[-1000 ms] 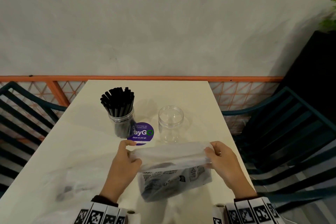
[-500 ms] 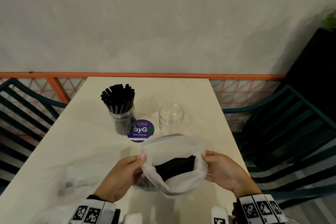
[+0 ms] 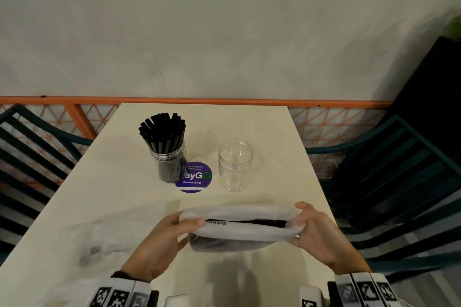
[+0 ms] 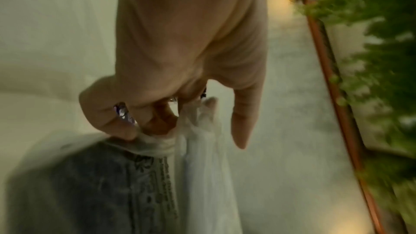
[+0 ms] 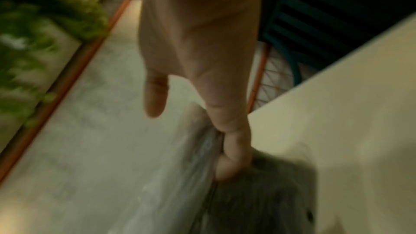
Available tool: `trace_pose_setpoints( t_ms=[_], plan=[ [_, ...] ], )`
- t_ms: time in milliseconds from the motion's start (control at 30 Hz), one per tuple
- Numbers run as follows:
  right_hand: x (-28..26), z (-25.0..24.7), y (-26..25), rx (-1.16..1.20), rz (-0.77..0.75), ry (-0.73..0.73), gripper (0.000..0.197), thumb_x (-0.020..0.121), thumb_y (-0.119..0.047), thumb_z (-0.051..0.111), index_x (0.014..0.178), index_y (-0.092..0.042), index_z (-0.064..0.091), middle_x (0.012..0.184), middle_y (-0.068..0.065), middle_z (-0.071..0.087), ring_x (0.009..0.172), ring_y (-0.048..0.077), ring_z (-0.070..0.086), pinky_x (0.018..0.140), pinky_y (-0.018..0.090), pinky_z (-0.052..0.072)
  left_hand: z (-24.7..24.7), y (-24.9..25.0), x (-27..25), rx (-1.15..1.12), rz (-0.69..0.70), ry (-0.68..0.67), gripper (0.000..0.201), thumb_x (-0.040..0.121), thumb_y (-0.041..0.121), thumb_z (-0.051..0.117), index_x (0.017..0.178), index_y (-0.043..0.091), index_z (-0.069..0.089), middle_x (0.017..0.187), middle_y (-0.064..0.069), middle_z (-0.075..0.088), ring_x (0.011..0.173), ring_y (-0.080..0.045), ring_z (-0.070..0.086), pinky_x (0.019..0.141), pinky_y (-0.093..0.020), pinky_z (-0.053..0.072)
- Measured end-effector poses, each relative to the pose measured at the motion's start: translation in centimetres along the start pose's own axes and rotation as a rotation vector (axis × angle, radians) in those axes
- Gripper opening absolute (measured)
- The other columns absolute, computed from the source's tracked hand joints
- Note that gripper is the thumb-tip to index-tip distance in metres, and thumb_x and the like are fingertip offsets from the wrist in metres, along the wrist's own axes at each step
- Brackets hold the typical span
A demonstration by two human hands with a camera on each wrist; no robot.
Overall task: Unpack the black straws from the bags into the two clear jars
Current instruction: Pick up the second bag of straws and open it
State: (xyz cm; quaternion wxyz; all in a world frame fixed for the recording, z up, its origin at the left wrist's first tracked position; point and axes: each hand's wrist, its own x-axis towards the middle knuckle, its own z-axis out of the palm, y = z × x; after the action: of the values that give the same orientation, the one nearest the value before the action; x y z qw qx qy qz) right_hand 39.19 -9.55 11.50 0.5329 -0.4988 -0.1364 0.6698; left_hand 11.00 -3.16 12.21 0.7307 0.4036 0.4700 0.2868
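Note:
Both hands hold a translucent white plastic bag [image 3: 239,228] over the near part of the cream table [image 3: 112,202]. My left hand [image 3: 172,234] grips the bag's left rim, fingers curled round the plastic [image 4: 195,131]. My right hand [image 3: 314,232] grips the right rim [image 5: 202,149]. The mouth is stretched into a narrow slit, and black straws [image 3: 257,222] show inside. Farther back stands a clear jar [image 3: 172,164] packed with upright black straws [image 3: 163,132]. To its right stands a second clear jar [image 3: 235,164], with nothing in it.
A round purple sticker [image 3: 195,179] lies between the jars. A crumpled clear bag [image 3: 99,244] lies at the table's near left. Dark teal slatted chairs [image 3: 399,182] flank both sides. An orange railing [image 3: 199,101] runs behind, before a grey wall.
The bag's mouth, pulled round and wide half a second ago, is now stretched flat sideways. Both hands have moved apart and slightly nearer the body.

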Motion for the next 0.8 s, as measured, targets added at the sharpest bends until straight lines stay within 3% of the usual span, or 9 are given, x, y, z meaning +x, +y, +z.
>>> trace_pose_setpoints(
  t_ms=[67, 167, 300, 400, 467, 533, 633, 733, 800],
  plan=[
    [0.3, 0.5, 0.9, -0.354, -0.099, 0.162, 0.023, 0.084, -0.001, 0.051, 0.099, -0.017, 0.043, 0.077, 0.007, 0.058, 0.073, 0.022, 0.052, 0.065, 0.035, 0.045, 0.7, -0.1, 0.1, 0.215, 0.075, 0.096, 0.013, 0.073, 0.014, 0.073, 0.086, 0.014, 0.071, 0.084, 0.003, 0.076, 0.086, -0.012, 0.068, 0.070, -0.019, 0.048],
    [0.8, 1.3, 1.5, -0.856, -0.296, 0.407, 0.015, 0.087, -0.016, 0.058, 0.098, -0.013, 0.048, 0.091, 0.009, 0.055, 0.074, 0.016, 0.052, 0.063, 0.025, 0.044, 1.1, -0.6, 0.9, 0.368, 0.095, 0.237, 0.007, 0.077, 0.012, 0.069, 0.083, 0.015, 0.070, 0.087, -0.002, 0.074, 0.089, -0.018, 0.065, 0.070, -0.025, 0.048],
    [0.9, 1.7, 1.6, -1.115, -0.430, 0.392, 0.010, 0.088, -0.020, 0.058, 0.083, -0.017, 0.050, 0.088, 0.007, 0.047, 0.064, 0.005, 0.043, 0.056, 0.010, 0.031, 0.6, -0.9, 1.6, 0.393, 0.109, 0.418, 0.018, 0.079, 0.009, 0.063, 0.095, 0.005, 0.055, 0.082, -0.009, 0.057, 0.077, -0.024, 0.053, 0.062, -0.029, 0.038],
    [0.8, 1.8, 2.2, -1.030, -0.367, 0.332, 0.016, 0.085, -0.021, 0.064, 0.071, -0.015, 0.060, 0.069, 0.005, 0.056, 0.061, 0.014, 0.049, 0.060, 0.023, 0.043, 0.2, -1.3, 2.1, 0.382, 0.110, 0.549, 0.030, 0.078, 0.007, 0.062, 0.101, 0.012, 0.043, 0.085, -0.011, 0.050, 0.074, -0.023, 0.050, 0.059, -0.030, 0.038],
    [0.8, 1.5, 2.4, -0.874, -0.316, 0.281, 0.007, 0.081, -0.019, 0.069, 0.076, -0.014, 0.070, 0.073, 0.004, 0.068, 0.070, 0.019, 0.061, 0.071, 0.035, 0.054, -0.2, -1.8, 2.4, 0.406, 0.107, 0.579, 0.025, 0.077, 0.011, 0.062, 0.097, 0.010, 0.049, 0.096, -0.013, 0.055, 0.085, -0.028, 0.054, 0.068, -0.035, 0.046],
    [0.5, 1.5, 2.1, -0.727, -0.280, 0.218, 0.007, 0.081, -0.014, 0.068, 0.084, -0.013, 0.075, 0.083, 0.008, 0.073, 0.082, 0.023, 0.068, 0.077, 0.037, 0.058, -0.4, -2.0, 2.5, 0.408, 0.123, 0.564, 0.013, 0.078, 0.016, 0.063, 0.087, 0.009, 0.058, 0.090, -0.013, 0.062, 0.086, -0.031, 0.058, 0.079, -0.046, 0.052],
    [0.3, 1.6, 1.7, -0.557, -0.206, 0.128, 0.014, 0.085, -0.009, 0.062, 0.095, -0.007, 0.072, 0.091, 0.016, 0.074, 0.087, 0.027, 0.069, 0.077, 0.034, 0.058, -0.4, -2.0, 2.4, 0.408, 0.175, 0.545, 0.004, 0.079, 0.014, 0.064, 0.079, 0.012, 0.067, 0.079, -0.014, 0.069, 0.078, -0.032, 0.061, 0.081, -0.051, 0.054],
    [0.6, 1.6, 1.9, -0.422, -0.127, 0.184, 0.011, 0.085, -0.008, 0.063, 0.096, -0.006, 0.060, 0.089, 0.019, 0.071, 0.077, 0.028, 0.066, 0.068, 0.032, 0.052, -0.4, -2.1, 2.5, 0.317, 0.145, 0.465, 0.028, 0.077, 0.006, 0.068, 0.101, 0.013, 0.057, 0.084, -0.018, 0.069, 0.072, -0.029, 0.061, 0.070, -0.040, 0.054],
    [0.9, 1.0, 1.8, -0.332, -0.043, 0.222, 0.010, 0.086, -0.008, 0.062, 0.086, -0.011, 0.052, 0.081, 0.012, 0.069, 0.070, 0.023, 0.059, 0.059, 0.028, 0.038, -0.7, -2.1, 2.3, 0.222, 0.074, 0.399, 0.034, 0.076, 0.002, 0.070, 0.101, 0.011, 0.049, 0.083, -0.020, 0.066, 0.068, -0.025, 0.057, 0.062, -0.031, 0.048]
  ],
)
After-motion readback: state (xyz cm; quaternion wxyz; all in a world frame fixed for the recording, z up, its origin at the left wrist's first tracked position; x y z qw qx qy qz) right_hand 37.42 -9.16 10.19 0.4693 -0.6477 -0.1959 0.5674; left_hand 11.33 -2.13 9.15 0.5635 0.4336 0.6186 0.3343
